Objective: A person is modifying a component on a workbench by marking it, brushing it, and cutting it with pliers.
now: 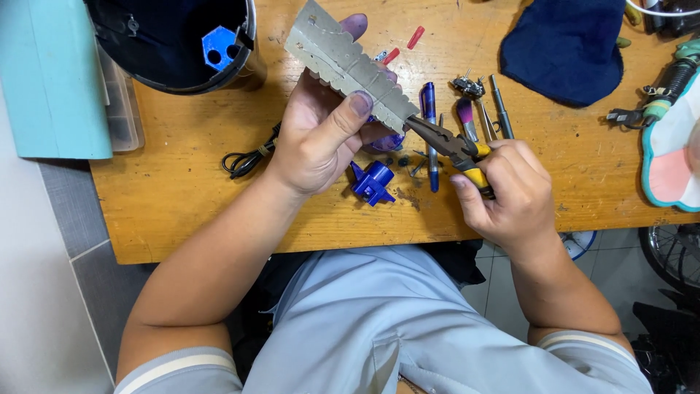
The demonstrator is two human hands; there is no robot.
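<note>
Two hands work above my wooden desk (182, 211): my left hand (321, 138) grips a grey scalloped metal strip (350, 66), tilted; my right hand (510, 193) is clenched on yellow-handled pliers (456, 149), whose nose meets the strip's lower end.

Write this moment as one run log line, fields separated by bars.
left hand: holds grey scalloped metal strip | right hand: holds yellow-handled pliers, tips at strip end | wooden table: blue plastic part

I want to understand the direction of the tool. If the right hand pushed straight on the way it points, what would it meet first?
The right hand points its pliers up-left; their tips already look to meet the lower end of the grey metal strip in the left hand, though depth is unclear.
</note>
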